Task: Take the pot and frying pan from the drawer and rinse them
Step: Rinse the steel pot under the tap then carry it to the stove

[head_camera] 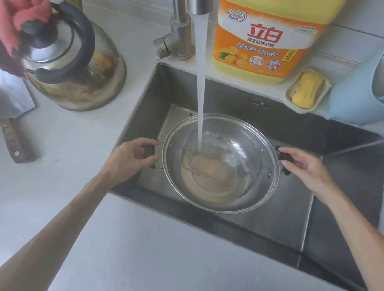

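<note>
Holding the pot (221,163) by its side handles, both hands (127,158) (307,167) keep it level between them so tap water (201,87) fills it.

Home kitchen: sink (283,207), kettle (77,69), dish soap (267,31).

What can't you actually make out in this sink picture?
- Frying pan: nowhere in the head view.
- Pot bottom: cloudy water covers it.
- Pot handles: the left hand and right hand cover them.
- Tap top: cut off by the frame edge.
- Kettle lid: partly under a pink cloth.
</note>
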`<move>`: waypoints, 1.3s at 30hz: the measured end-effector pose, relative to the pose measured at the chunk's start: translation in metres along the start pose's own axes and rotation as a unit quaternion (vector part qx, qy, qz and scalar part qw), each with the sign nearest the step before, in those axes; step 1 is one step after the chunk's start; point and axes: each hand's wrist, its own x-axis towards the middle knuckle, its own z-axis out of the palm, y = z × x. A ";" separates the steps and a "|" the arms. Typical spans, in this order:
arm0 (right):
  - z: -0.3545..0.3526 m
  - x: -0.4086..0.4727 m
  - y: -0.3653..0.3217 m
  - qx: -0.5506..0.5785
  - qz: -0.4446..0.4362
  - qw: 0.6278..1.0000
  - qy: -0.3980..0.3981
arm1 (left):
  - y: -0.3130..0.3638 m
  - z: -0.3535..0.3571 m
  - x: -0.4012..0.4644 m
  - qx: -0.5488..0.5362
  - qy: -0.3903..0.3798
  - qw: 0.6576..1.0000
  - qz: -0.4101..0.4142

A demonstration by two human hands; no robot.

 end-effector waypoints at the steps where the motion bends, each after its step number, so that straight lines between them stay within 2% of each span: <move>1: -0.002 -0.001 -0.003 0.004 -0.005 1.000 0.007 | -0.003 0.003 0.000 0.010 -0.016 1.000 -0.008; 4: -0.008 -0.002 -0.010 0.005 -0.026 0.999 0.021 | -0.011 0.014 0.000 0.005 -0.041 0.999 -0.025; 10: -0.013 -0.003 -0.012 0.006 -0.043 0.998 0.042 | -0.005 0.026 -0.001 -0.005 0.014 1.000 -0.018; 17: -0.004 -0.001 -0.003 -0.010 -0.015 1.000 0.006 | 0.009 0.001 -0.009 -0.021 0.049 0.998 0.034; 28: 0.006 -0.002 0.018 -0.036 0.023 0.998 -0.043 | 0.024 -0.015 -0.014 0.006 0.041 0.997 0.067; 33: -0.001 -0.003 0.023 -0.042 0.032 0.998 -0.043 | 0.022 -0.006 -0.006 -0.003 0.044 0.998 0.039; 39: -0.018 -0.001 0.014 -0.049 0.017 0.998 -0.019 | -0.003 0.023 0.004 0.023 -0.022 0.999 -0.010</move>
